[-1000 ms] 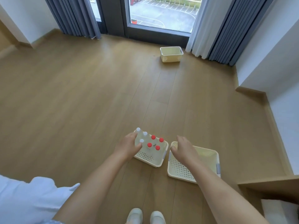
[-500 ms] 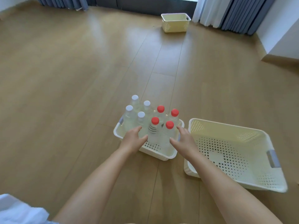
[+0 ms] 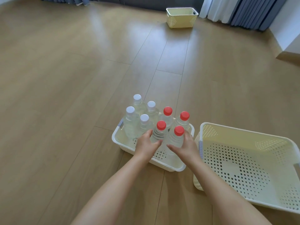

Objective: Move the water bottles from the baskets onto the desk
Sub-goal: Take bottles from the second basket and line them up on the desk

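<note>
A white perforated basket [image 3: 165,164] on the wood floor holds several clear water bottles, some with white caps [image 3: 130,110] on the left and some with red caps [image 3: 167,110] on the right. My left hand [image 3: 146,144] grips the near-left red-capped bottle [image 3: 158,134] around its body. My right hand [image 3: 184,146] grips the near-right red-capped bottle [image 3: 176,138]. Both bottles stand upright inside the basket.
An empty cream basket [image 3: 253,161] sits just right of the bottle basket. A third cream basket [image 3: 181,17] stands far back near the grey curtains [image 3: 250,12]. A wall corner [image 3: 289,30] is at the right. No desk is in view.
The view has come closer to the basket. Both hands moved from the basket's near rim inward onto the two nearest red-capped bottles and closed around them.
</note>
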`<state>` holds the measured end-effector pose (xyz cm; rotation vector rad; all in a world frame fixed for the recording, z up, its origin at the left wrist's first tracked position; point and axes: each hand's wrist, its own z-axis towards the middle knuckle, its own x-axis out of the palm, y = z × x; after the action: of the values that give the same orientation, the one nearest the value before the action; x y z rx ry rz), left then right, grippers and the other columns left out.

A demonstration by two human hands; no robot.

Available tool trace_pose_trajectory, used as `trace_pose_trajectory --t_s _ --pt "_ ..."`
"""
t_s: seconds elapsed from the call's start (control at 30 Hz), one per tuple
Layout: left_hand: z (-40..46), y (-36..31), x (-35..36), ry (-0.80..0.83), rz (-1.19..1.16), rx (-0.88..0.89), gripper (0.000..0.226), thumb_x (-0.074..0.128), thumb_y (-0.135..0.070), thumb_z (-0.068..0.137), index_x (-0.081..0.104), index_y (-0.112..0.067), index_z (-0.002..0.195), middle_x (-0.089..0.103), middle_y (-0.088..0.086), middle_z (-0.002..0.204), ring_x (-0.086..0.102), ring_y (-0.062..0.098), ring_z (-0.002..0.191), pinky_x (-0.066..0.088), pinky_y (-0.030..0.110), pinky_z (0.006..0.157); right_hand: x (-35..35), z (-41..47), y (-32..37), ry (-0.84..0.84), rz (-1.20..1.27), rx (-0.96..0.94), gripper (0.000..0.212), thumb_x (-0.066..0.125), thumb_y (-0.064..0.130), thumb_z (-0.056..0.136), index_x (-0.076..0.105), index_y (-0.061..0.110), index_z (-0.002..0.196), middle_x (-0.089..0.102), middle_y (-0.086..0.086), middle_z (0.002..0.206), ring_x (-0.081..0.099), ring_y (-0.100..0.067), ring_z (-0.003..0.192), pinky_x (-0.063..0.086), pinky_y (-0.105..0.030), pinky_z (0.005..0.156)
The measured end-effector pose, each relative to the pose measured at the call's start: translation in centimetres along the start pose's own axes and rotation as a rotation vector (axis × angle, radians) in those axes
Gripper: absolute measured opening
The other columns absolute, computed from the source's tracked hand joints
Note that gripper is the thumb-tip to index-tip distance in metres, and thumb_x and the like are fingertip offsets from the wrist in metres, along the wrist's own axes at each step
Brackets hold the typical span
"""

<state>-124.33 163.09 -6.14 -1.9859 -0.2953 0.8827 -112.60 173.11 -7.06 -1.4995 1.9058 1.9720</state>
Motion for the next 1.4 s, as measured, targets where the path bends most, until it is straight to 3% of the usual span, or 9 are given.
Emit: trace_pose_trajectory --t_s 0.2,0.47,0.6,0.73,0.93,1.03,1.17,1.3,1.4 --pt "0.8 0.2 0.5 -0.062 -0.005 0.017 0.048 0.067 -0.024 0.085 0.054 -0.008 0.128 0.057 0.004 0.130 0.050 0.016 0.124 0.038 0.026 0.102 2.0 0.5 -1.4 -0.036 0.003 0.059 0.071 0.070 0.025 0.082 0.026 0.022 0.137 0.047 -0.003 0.133 0.050 -0.022 0.116 0.037 -0.027 0.082" --pt "1.2 -0.8 1.2 -0.136 0.067 0.057 0.034 0.069 -0.026 0.082 0.057 -0.011 0.111 0.050 -0.004 0.096 0.051 0.017 0.097 0.033 0.020 0.079 1.0 -0.6 -2.6 -0.182 0.149 0.026 0.072 0.078 0.031 0.073 0.036 0.022 0.130 0.055 0.004 0.117 0.054 -0.019 0.108 0.044 -0.033 0.087" --pt "1.6 -1.2 2.5 -0.157 0.087 0.006 0.045 0.072 -0.032 0.079 0.055 -0.012 0.116 0.042 0.001 0.100 0.051 0.020 0.094 0.034 0.022 0.078 -1.9 -1.1 -2.3 -0.297 0.248 -0.012 0.059 0.081 0.038 0.068 0.042 0.023 0.110 0.062 0.000 0.103 0.063 -0.018 0.091 0.053 -0.040 0.081" --pt "2.1 -1.7 3.7 -0.234 0.071 -0.088 0.054 0.076 -0.037 0.073 0.057 -0.019 0.120 0.038 0.001 0.104 0.052 0.025 0.104 0.043 0.030 0.085 -4.8 -1.0 -1.3 -0.340 0.382 -0.074 0.050 0.078 0.018 0.074 0.044 0.031 0.109 0.063 0.011 0.100 0.064 0.008 0.085 0.050 -0.010 0.070" --pt "1.2 -1.6 4.6 -0.268 0.012 -0.042 0.059 0.076 -0.031 0.076 0.054 -0.016 0.128 0.050 0.002 0.118 0.052 0.023 0.116 0.039 0.026 0.090 -6.0 -1.8 -1.2 -0.307 0.451 0.012 0.054 0.081 0.024 0.071 0.046 0.016 0.112 0.064 0.009 0.097 0.066 -0.003 0.085 0.053 -0.028 0.073" --pt "0.5 -1.1 3.9 -0.221 -0.124 -0.031 0.061 0.078 -0.026 0.075 0.055 -0.012 0.130 0.059 0.002 0.129 0.050 0.018 0.125 0.038 0.026 0.101 -6.0 -2.5 -1.0 -0.314 0.559 0.084 0.048 0.079 0.024 0.073 0.050 0.014 0.109 0.065 0.003 0.095 0.066 -0.014 0.086 0.052 -0.031 0.073" --pt "-0.5 -1.5 1.5 -0.192 -0.309 -0.101 0.061 0.082 -0.040 0.065 0.064 -0.019 0.120 0.069 0.003 0.111 0.058 0.020 0.114 0.047 0.036 0.096 -7.6 -3.2 0.1 -0.259 0.680 0.093 0.026 0.075 0.022 0.078 0.058 0.015 0.097 0.066 -0.002 0.086 0.064 -0.019 0.079 0.049 -0.024 0.064" --pt "-2.4 -4.2 -2.5 -0.008 -0.501 0.039 0.039 0.081 -0.023 0.069 0.070 -0.016 0.106 0.072 -0.008 0.090 0.065 0.003 0.090 0.045 0.023 0.086 -9.8 -3.6 1.2 -0.102 0.987 0.118 0.051 0.079 0.045 0.063 0.064 0.009 0.096 0.068 -0.009 0.086 0.066 -0.025 0.083 0.055 -0.041 0.076" --pt "-4.0 -7.0 -6.2 0.180 -0.555 0.188 0.045 0.078 -0.036 0.059 0.072 -0.014 0.098 0.073 -0.002 0.094 0.067 0.009 0.091 0.044 0.034 0.097 -11.5 -3.9 2.5 0.080 1.177 0.031 0.060 0.080 0.054 0.057 0.065 0.013 0.097 0.070 -0.007 0.085 0.069 -0.022 0.079 0.057 -0.039 0.071"
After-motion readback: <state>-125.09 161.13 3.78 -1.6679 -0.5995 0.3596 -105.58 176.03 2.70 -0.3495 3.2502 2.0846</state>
